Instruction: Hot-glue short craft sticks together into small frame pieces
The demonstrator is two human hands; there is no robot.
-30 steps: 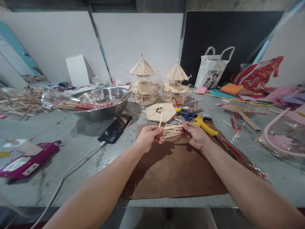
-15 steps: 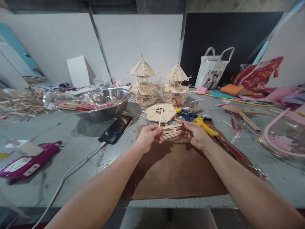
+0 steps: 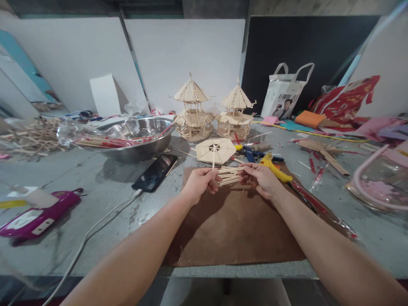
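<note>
Between my two hands is a small bundle of pale wooden sticks (image 3: pixel 230 175), held above a brown board (image 3: pixel 236 229). My left hand (image 3: pixel 202 182) grips the left ends, and one stick juts upward from its thumb. The fingers of my right hand (image 3: pixel 255 177) are closed on the right ends. Just beyond lies a flat six-sided stick panel (image 3: pixel 204 155) with an opening at its middle. Behind it stand two stick-built pagodas, a left pagoda (image 3: pixel 193 121) and a right pagoda (image 3: pixel 235 123). Close to my right hand rests a yellow glue gun (image 3: pixel 276 169).
A steel basin (image 3: pixel 140 146) holding plastic-wrapped sticks stands left, near a phone (image 3: pixel 154 173) on a white cable. A purple power strip (image 3: pixel 41 216) lies at far left. Loose sticks (image 3: pixel 32 138), a white bag (image 3: pixel 282 95), coloured paper and a clear pink-rimmed container (image 3: pixel 379 182) surround the work area.
Both hands stay nearly in place. The upright stick at my left hand has shifted slightly left and stands straighter, and the sticks in the bundle sit a little differently.
</note>
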